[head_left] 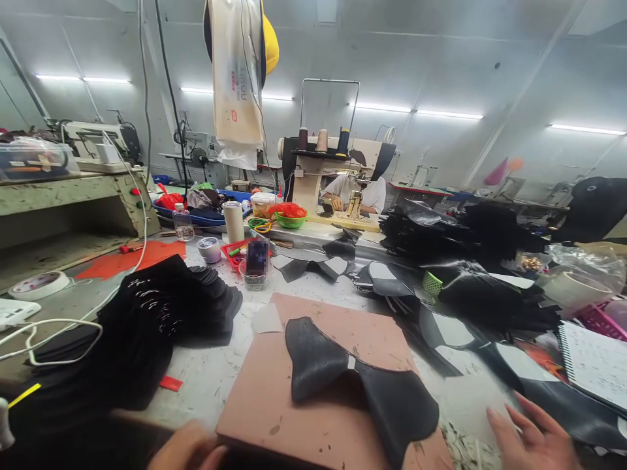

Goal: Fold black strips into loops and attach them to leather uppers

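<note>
A black leather-like cut piece (323,359) lies on the pink board (264,398) in front of me, its middle raised in a fold. A small white strip (351,363) sits at its narrow part. My left hand (189,447) is at the board's near left corner, smeared by motion, its fingertips mostly hidden. My right hand (531,434) is at the lower right with thumb and fingers apart. Its thumb is beside a pale, translucent sheet (473,398); whether it touches the sheet I cannot tell. Another pale piece (267,318) lies at the board's far left corner.
Stacked black pieces (171,300) stand on the left, and more black piles (441,228) on the right. A spiral notebook (595,365) is at the right edge. Behind are a phone (257,258), a white tumbler (232,220) and a sewing machine (308,170), with a person beyond.
</note>
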